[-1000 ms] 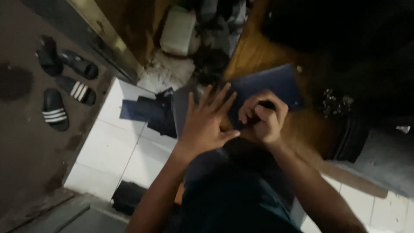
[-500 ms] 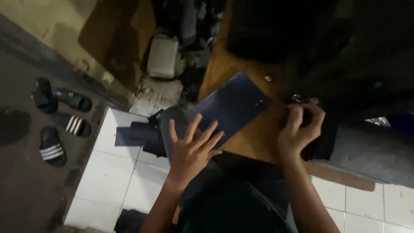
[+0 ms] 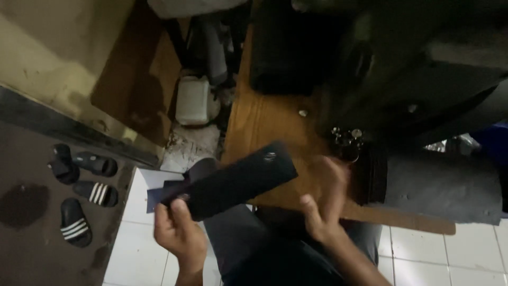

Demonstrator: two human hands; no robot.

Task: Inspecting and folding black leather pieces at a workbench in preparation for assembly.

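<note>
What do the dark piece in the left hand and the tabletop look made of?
Dark piece: probably matte fabric or leather, since its end flops over the left hand, though the light is too dim to settle it. Tabletop: wood, brown with visible grain, slight sheen.

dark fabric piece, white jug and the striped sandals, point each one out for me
dark fabric piece (image 3: pixel 238 180), head view, middle of its flat face.
white jug (image 3: pixel 192 99), head view, centre of its side, on the floor beside the wooden table.
striped sandals (image 3: pixel 74 228), head view, strap of the nearer sandal.

Sandals (image 3: pixel 79 193) left of table (image 3: pixel 270 124)
</note>
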